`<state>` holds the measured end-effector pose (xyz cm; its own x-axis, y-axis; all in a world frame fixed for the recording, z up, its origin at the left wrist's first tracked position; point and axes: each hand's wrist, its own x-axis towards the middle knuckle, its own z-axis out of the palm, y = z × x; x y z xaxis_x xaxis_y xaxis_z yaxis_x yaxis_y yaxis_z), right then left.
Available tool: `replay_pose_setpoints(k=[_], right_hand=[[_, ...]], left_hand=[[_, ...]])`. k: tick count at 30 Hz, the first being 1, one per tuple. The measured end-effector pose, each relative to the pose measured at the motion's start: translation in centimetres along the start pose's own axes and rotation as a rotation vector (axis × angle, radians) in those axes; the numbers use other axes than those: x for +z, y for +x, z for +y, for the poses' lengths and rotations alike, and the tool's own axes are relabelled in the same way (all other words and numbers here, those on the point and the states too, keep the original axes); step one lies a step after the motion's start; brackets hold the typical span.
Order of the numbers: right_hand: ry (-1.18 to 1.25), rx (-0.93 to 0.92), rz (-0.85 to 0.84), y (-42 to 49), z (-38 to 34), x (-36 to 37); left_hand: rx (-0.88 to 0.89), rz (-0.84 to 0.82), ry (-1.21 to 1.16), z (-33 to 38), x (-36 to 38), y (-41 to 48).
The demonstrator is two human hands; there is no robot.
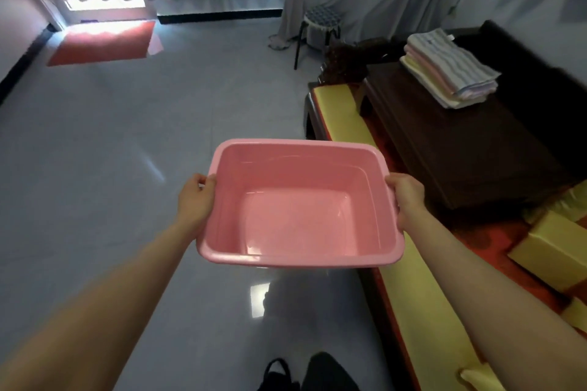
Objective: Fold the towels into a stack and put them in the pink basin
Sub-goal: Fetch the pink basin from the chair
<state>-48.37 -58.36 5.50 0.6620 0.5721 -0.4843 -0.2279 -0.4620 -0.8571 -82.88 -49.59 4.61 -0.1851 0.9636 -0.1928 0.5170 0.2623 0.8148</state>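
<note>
- Over the floor [111,143], in front of the person: both grips are holding the basin [298,145] in mid-air, open side up and roughly level.
- The left grip [195,200] is clamping the left rim, thumb lying on top, fingers going under the lip and out of sight.
- The right grip [408,200] is doing the same on the right rim, thumb over, fingers hidden beneath.
- The basin is showing only its bare pink bottom; nothing is lying in it.
- The towels [451,68] are sitting as a folded stack on the dark worktop [460,152], up and to the right of the basin and well apart from it.
- Stack order as seen: a striped grey one on top, pink under it, pale yellow at the bottom. The edges are fanning slightly rather than lining up flush.
- Progress, as a judgement: folding and stacking are looking finished; the move into the basin is not yet done.
- Remaining: the basin is needing to get near the stack and be set down, since both grips are occupied; then the stack is needing to be lifted whole and laid inside.
- Risk noted: the layers may be sliding apart on lifting, given the loose edges.
- Fit: the stack is looking narrower than the basin's bottom, but the wide lens is making this uncertain.
- Also present: a yellow cushion [343,108] running along the seat beside the worktop, and a red mat [104,43] lying far left near the curtain.
</note>
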Motion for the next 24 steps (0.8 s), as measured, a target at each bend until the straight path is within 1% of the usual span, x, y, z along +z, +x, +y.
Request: replay_pose_setpoints(k=[4, 11, 13, 14, 18, 20, 24], right_hand=[[0.062, 0.021, 0.072, 6.3, -4.8, 0.3], [0.166, 0.087, 0.175, 20.6, -12.7, -0.7], [0.183, 0.083, 0.246, 24.0, -14.4, -1.7], [0.195, 0.077, 0.298, 25.6, -15.2, -2.3], [0.256, 0.101, 0.411, 29.7, -17.4, -5.3], [0.3, 0.108, 0.494, 31.4, -17.7, -7.5], [0.374, 0.136, 0.659, 33.6, -17.4, -11.0]], left_hand=[[0.074, -0.091, 0.004, 6.4, 5.0, 8.5], [0.205, -0.218, 0.016, 18.3, 16.9, 21.5], [0.22, -0.273, 0.037, 21.9, 20.7, 24.4], [0.228, -0.301, 0.051, 23.5, 22.7, 25.5], [0.286, -0.413, 0.077, 29.1, 29.7, 27.7], [0.315, -0.501, 0.114, 31.9, 34.2, 28.9], [0.421, -0.596, 0.144, 36.2, 41.5, 29.6]])
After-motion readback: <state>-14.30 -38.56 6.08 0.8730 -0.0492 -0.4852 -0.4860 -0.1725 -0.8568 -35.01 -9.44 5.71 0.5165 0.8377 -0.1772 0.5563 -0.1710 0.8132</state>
